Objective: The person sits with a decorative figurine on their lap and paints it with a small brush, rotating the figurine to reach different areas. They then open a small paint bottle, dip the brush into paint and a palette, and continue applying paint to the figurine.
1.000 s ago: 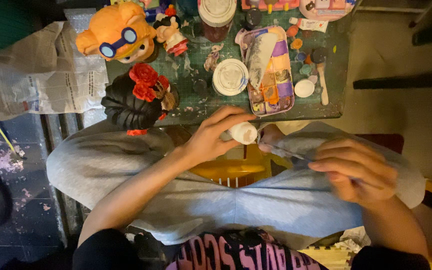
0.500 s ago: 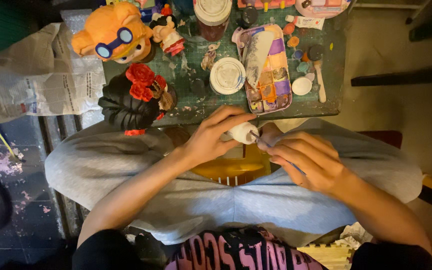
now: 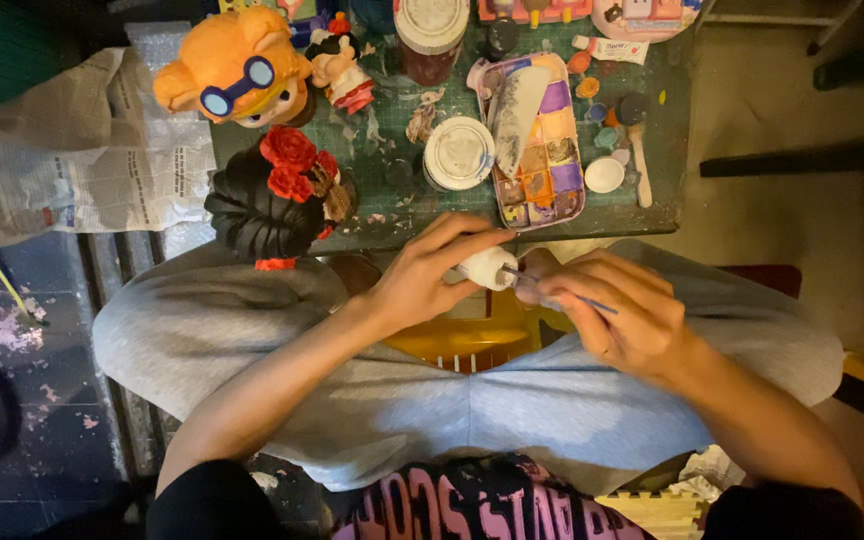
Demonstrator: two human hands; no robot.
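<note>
Head view: left hand (image 3: 422,285) has its fingers closed around a small white figure (image 3: 487,267), held above the lap just in front of the green worktop (image 3: 672,120). Right hand (image 3: 617,315) pinches a thin brush (image 3: 562,292), tip touching the figure. Compared with a second ago, the right hand has moved in from the right knee to the figure. Paint palette (image 3: 537,140) and white lid (image 3: 459,153) lie unchanged.

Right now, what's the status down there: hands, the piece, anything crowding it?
Left hand gripping small white figure over the lap. Right hand pinching thin brush, tip at the piece. Paint palette and black-haired doll head on the table just beyond, not touching.
</note>
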